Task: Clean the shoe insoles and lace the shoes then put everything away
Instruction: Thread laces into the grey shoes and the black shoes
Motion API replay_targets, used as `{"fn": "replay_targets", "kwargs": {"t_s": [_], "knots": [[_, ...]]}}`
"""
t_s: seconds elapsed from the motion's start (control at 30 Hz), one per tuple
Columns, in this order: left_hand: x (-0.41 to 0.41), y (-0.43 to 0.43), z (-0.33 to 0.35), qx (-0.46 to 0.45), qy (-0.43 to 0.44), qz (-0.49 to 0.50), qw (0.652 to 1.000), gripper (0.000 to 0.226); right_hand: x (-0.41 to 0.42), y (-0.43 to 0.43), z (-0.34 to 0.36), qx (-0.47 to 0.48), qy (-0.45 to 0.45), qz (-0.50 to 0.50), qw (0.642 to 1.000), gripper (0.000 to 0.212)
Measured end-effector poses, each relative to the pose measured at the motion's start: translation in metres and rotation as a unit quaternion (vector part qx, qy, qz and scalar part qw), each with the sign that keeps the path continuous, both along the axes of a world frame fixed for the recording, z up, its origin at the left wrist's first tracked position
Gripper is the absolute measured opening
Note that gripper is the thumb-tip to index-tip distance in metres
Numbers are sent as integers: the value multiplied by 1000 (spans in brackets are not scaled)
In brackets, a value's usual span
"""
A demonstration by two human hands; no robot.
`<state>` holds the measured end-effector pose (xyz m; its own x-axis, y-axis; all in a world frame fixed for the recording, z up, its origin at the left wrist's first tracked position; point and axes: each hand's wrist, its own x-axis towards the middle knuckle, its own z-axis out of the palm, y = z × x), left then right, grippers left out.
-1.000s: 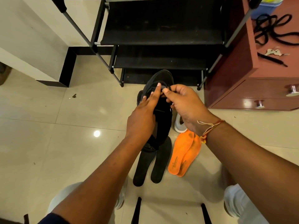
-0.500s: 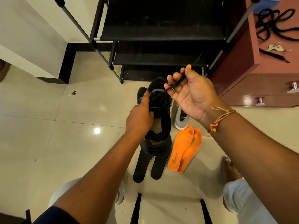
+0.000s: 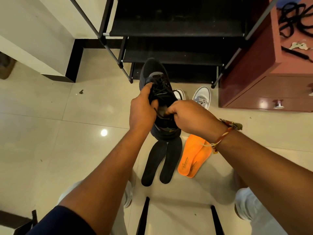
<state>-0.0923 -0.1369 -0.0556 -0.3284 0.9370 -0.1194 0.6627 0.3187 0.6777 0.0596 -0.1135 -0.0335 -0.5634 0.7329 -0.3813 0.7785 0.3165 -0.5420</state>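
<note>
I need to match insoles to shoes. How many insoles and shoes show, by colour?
Black insoles: 2
Orange insoles: 2
Black shoe, held in both hands: 1
White shoes: 2
Total: 7

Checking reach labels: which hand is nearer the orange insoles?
Right. The right hand is just above the orange insoles, its wrist overlapping them; the left hand sits farther left, gripping the black shoe.

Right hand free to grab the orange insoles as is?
Probably not yet. The right hand is pinching the lace at the black shoe, which the left hand holds. The orange insoles lie uncovered on the floor below its wrist, so the path looks free once it lets go.
</note>
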Motion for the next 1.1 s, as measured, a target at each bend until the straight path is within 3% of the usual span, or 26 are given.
{"fn": "replay_targets", "kwargs": {"t_s": [0.13, 0.27, 0.5, 0.67, 0.8, 0.9, 1.03, 1.1], "knots": [[7, -2, 1, 8, 2, -31, 999, 55, -3, -6, 3, 90, -71, 30, 993, 39], [12, -5, 1, 4, 24, -49, 999, 55, -3, -6, 1, 148, -70, 26, 986, 29], [6, -3, 1, -36, 70, -4, 997, 51, -6, -1, 5, 67, 20, 49, 996, 29], [14, -6, 3, -7, 62, -44, 997, 52, -3, -6, -2, 120, -73, 45, 989, 19], [16, -5, 0, -6, 24, -36, 999, 51, -4, -7, 0, 149, -112, -12, 982, 21], [14, -4, -2, -12, 14, -8, 1000, 48, -3, -2, 2, 115, -39, -42, 992, 26], [4, -1, -3, -11, 8, 39, 999, 44, -1, 2, 11, -64, 91, -56, 992, 44], [0, 1, -3, -4, 2, 48, 999, 44, 0, 2, 10, -96, 144, -88, 981, 51]]}}
